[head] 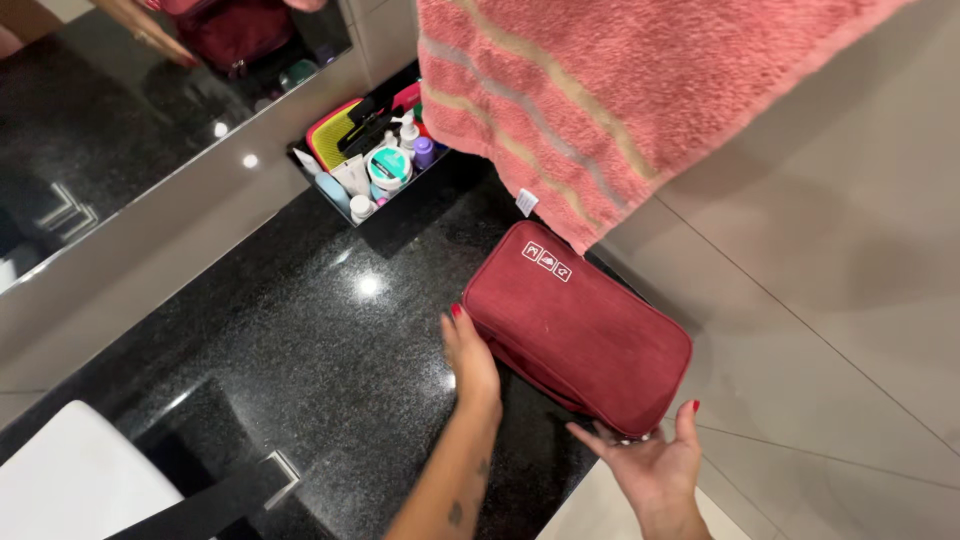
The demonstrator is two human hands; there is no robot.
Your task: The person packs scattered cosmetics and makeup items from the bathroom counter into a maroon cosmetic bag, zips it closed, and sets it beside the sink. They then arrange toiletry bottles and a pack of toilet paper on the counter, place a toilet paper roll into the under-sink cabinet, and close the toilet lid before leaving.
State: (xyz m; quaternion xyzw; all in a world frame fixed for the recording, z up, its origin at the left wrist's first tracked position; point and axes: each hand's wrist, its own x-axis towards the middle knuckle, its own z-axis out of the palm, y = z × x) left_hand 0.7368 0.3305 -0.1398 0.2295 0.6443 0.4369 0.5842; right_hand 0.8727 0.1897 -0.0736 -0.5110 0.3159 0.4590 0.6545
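Observation:
A dark red fabric toiletry pouch (580,325) lies on the black polished countertop (300,340) near its right edge. My left hand (468,355) rests flat against the pouch's left side, fingers together and pointing up. At the pouch's near right corner my right hand (650,455) is palm up, its fingers touching the underside. Neither hand is closed around the pouch.
A dark organiser box (375,165) full of bottles, tubes, a jar and a comb stands against the back wall under a mirror (120,100). A pink striped towel (590,100) hangs above the pouch. A white basin (70,485) is at bottom left. Tiled floor lies to the right.

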